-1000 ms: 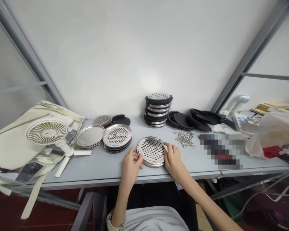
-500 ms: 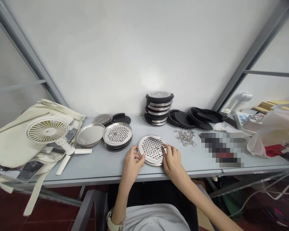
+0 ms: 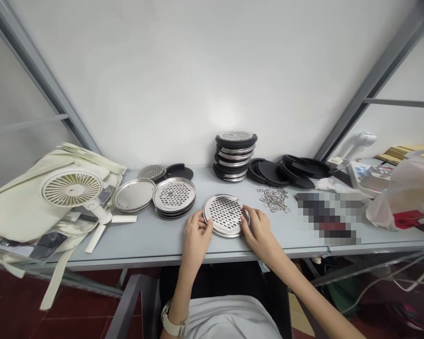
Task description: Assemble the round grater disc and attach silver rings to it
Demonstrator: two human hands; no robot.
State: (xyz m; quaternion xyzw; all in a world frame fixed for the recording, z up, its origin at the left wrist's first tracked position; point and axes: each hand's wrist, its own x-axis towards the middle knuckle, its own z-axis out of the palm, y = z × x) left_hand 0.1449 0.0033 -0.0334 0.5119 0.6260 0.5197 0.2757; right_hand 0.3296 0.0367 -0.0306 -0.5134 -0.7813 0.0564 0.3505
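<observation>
1. Lying flat near the front edge of the grey surface (image 3: pixel 144 240), a perforated steel disc (image 3: pixel 225 215) is held between 2 hands.
2. The disc's left rim is pinched by the left hand (image 3: pixel 197 235); the grip is narrow, with the fingertips curled on the edge.
3. The right rim is covered by the right hand (image 3: pixel 257 230), its fingers laid over the edge; the disc is held here too.
4. Just left of the disc, a stack of perforated discs (image 3: pixel 174 197) is seen, and beside it a pile of plain steel plates (image 3: pixel 134 195).
5. Behind the disc, a tall stack of black-rimmed discs (image 3: pixel 235 157) is set against the wall, with loose black rims (image 3: pixel 273 173) to its right.
6. A heap of wire rings (image 3: pixel 274 197) is noted near the right hand.
7. A white fan (image 3: pixel 72 189) is rested on a cream bag (image 3: pixel 17 207) at far left.
</observation>
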